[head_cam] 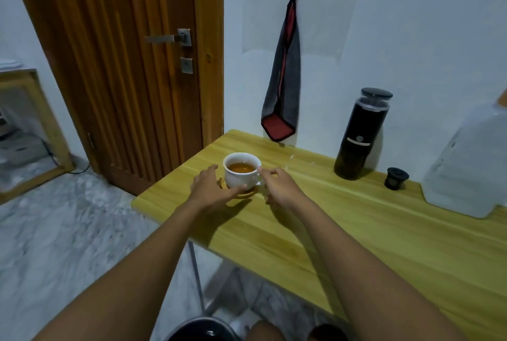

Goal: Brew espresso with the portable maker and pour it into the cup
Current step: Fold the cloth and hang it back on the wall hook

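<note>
Cup [241,176], white, holding amber liquid, at centre frame on the wooden table [356,231], my left hand [211,187] curled round its lower side, my right hand [279,187] pinching its handle; black portable maker [356,137] upright at middle right, well apart.

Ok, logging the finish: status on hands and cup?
Left hand cradles cup base, right hand pinches handle. Cup holds brown liquid, on coaster. Maker upright at back, clear of hands.
</note>
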Demonstrator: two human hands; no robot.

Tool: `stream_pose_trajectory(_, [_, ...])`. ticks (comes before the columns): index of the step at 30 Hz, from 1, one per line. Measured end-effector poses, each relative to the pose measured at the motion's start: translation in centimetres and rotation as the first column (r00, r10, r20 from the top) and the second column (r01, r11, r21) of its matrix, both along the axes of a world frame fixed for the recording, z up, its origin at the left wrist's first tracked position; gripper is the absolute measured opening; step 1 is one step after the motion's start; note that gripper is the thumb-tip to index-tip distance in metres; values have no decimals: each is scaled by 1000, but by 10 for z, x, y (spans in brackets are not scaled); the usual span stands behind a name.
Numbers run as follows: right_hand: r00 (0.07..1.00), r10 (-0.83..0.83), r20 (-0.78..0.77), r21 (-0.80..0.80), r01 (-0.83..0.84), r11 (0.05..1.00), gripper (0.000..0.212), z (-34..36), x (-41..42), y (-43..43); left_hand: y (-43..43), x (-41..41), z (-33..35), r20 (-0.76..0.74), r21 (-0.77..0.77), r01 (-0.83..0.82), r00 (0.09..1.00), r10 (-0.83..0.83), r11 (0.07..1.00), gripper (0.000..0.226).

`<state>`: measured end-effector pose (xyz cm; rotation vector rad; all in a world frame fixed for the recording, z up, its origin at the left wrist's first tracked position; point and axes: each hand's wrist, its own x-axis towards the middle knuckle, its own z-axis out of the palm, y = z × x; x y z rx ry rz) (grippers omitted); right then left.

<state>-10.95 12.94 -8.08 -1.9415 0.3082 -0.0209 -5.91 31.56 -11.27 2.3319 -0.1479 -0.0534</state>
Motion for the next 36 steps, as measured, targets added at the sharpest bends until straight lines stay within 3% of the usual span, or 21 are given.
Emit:
stream_pose_trajectory(4, [1000,15,21,-59,-14,998,45,-18,10,2,2,5,-11,9,235,51,998,-55,971,126])
stream_pose_trajectory(10, [997,16,74,-19,-15,1000,48,-22,22,-3,-1,21,-12,18,307,109,993,-120,946,119])
stream_pose_trajectory(13, [998,23,55,3,-23,1000,48,-20,27,-4,-3,27,-13,34,291,116,991,-131,950,108])
stream_pose_trajectory(19, [1000,5,27,51,-7,999,41,-15,28,3,-7,27,-12,103,174,106,987,-125,979,119])
stream_pose_trajectory(24, [999,-25,34,66,22,998,38,-14,24,5,-9,22,-13,164,87,102,980,-115,991,103])
stream_pose_trajectory(33, [996,-78,51,82,74,994,34,1,-4,-13,-33,1,-8,245,72,115,961,-130,991,80])
stream_pose_trajectory(36, [991,-107,78,63,102,993,33,7,-23,-28,-51,-12,-3,237,86,145,958,-162,986,82])
